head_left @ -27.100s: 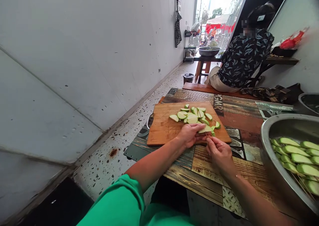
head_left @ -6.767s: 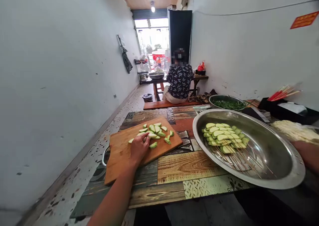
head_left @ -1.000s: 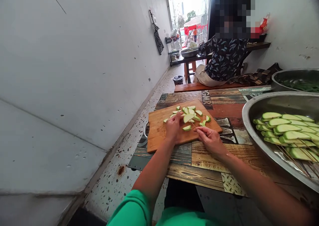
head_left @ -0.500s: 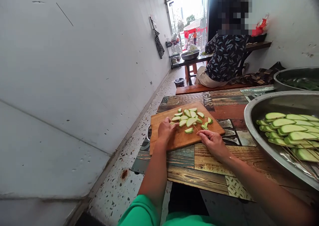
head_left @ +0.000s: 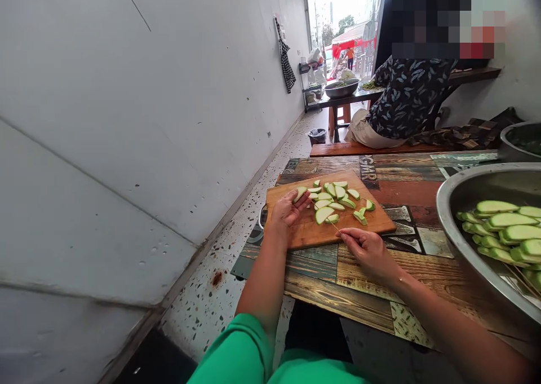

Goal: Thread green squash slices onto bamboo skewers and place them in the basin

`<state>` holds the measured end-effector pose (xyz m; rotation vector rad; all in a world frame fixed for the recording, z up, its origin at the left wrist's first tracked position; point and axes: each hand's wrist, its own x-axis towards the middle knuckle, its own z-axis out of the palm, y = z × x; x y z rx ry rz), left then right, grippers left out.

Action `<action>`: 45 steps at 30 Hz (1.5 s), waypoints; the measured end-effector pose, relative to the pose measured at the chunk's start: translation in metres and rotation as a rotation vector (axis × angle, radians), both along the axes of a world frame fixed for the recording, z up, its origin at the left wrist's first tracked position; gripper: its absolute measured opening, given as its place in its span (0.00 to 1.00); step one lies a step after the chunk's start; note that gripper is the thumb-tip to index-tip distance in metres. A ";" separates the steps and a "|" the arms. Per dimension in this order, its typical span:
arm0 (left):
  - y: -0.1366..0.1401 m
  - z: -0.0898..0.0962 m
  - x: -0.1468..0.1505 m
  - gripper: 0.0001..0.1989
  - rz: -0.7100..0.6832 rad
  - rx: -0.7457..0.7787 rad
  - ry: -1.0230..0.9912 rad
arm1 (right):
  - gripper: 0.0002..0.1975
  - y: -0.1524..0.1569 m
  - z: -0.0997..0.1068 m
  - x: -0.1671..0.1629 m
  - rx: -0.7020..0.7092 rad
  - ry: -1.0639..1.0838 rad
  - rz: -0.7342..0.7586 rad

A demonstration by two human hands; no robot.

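My left hand (head_left: 287, 210) holds a zucchini slice (head_left: 300, 194) between thumb and fingers, over the left part of a wooden cutting board (head_left: 304, 237). Near the board's front edge, my right hand (head_left: 368, 251) pinches the end of a thin skewer (head_left: 335, 226). A large zucchini slice (head_left: 324, 215) is threaded on that skewer, whose far end points toward my left fingers. Loose zucchini slices (head_left: 340, 192) with pale flesh and green rims lie scattered on the board. Some trimmed pieces (head_left: 360, 216) lie to their right.
At the right stands a big metal basin (head_left: 450, 226) with skewered zucchini slices (head_left: 513, 220); another basin (head_left: 507, 141) is behind it. A person (head_left: 409, 102) sits on a bench (head_left: 372, 150) at a farther table. The white wall (head_left: 169, 119) runs along the left.
My left hand has lifted a zucchini slice from the board and turned its palm upward. My right hand has drawn the skewer slightly toward me. The view has shifted left.
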<state>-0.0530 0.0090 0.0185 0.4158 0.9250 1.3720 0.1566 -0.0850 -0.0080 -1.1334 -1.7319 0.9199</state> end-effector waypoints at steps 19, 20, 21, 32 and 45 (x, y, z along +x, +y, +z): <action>-0.001 0.003 0.004 0.06 0.049 -0.054 -0.023 | 0.17 -0.001 0.001 0.000 0.002 -0.088 0.042; -0.002 0.003 0.004 0.06 0.056 -0.048 -0.007 | 0.17 -0.001 0.001 0.000 0.002 -0.096 0.041; -0.002 0.003 0.004 0.06 0.063 -0.041 0.009 | 0.17 -0.001 0.001 0.001 0.002 -0.104 0.040; -0.002 -0.002 0.010 0.01 0.033 -0.033 0.016 | 0.18 -0.002 -0.001 0.001 0.008 -0.086 0.028; -0.006 0.000 0.022 0.02 0.000 -0.047 0.017 | 0.15 0.000 -0.012 0.000 0.073 -0.081 -0.033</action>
